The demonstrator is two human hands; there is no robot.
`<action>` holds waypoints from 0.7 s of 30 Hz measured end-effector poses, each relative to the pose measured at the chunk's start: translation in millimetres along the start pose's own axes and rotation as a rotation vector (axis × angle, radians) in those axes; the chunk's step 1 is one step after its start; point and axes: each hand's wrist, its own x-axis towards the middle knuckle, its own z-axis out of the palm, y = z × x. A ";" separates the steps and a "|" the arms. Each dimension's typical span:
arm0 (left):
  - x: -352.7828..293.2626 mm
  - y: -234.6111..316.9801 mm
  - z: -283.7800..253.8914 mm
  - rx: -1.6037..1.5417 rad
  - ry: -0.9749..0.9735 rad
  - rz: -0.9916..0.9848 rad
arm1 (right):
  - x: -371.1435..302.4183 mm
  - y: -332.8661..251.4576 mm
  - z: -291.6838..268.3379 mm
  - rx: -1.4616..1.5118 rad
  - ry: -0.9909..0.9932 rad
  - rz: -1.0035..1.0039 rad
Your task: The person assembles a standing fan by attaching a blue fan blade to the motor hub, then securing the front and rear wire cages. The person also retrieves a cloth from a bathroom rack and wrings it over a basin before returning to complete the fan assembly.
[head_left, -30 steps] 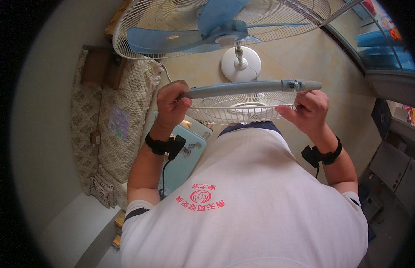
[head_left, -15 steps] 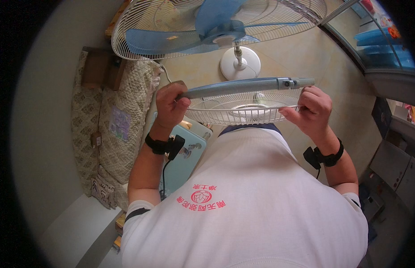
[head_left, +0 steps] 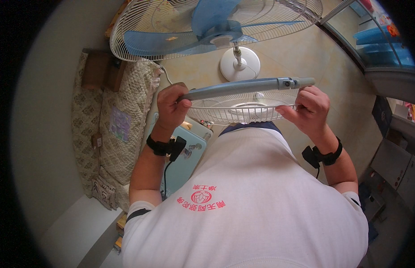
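Observation:
Between my hands, in front of my body, is a white wire fan grille (head_left: 247, 109) with a grey rim band (head_left: 238, 87) along its far side. My left hand (head_left: 172, 106) is closed round its left edge. At the right edge my right hand (head_left: 310, 109) grips it, the thumb laid along the near wires and the fingers curled at the rim. A small metal clasp (head_left: 286, 83) shows on the band close to my right fingers. Beyond stands a fan with blue blades (head_left: 162, 43), a wire rear guard (head_left: 283, 27) and a round white base (head_left: 240, 64).
To the left is a sofa with a quilted cover (head_left: 122, 98), a brown box (head_left: 95, 71) on it. A light-blue table (head_left: 185, 149) stands beside my left forearm. Glass-fronted cabinets (head_left: 368, 44) line the right, above the tiled floor (head_left: 301, 58).
The grille stays in both hands, with its near side tipped very slightly. The standing fan appears shifted a little left and up in view. Both grips look the same.

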 end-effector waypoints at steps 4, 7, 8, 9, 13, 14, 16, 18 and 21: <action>0.3 -1.4 0.1 0.011 -0.013 0.005 | -2.4 2.1 0.2 -0.013 0.011 0.018; 0.4 -2.7 0.4 0.025 -0.035 0.011 | -3.8 3.2 -0.2 -0.018 0.015 0.024; 1.0 -3.2 0.5 0.030 -0.036 0.014 | -3.6 3.5 -0.3 -0.015 0.018 0.022; 0.6 -3.8 1.0 0.036 -0.036 0.017 | -4.2 3.7 -0.1 -0.012 0.017 0.012; 1.1 -5.9 2.8 0.013 -0.023 0.010 | -4.4 4.2 0.2 0.001 0.020 -0.003; 1.1 -6.4 3.1 0.020 -0.025 0.008 | -4.5 4.4 -0.1 0.006 0.012 0.002; 1.2 -7.1 3.7 0.024 -0.029 0.002 | -4.8 4.8 -0.2 0.008 0.004 0.001; 1.3 -7.4 4.2 0.017 -0.034 -0.007 | -4.7 5.6 -0.9 0.002 0.004 -0.008; 1.3 -7.8 5.5 0.008 -0.026 -0.002 | -4.7 6.3 -1.7 0.010 0.003 -0.008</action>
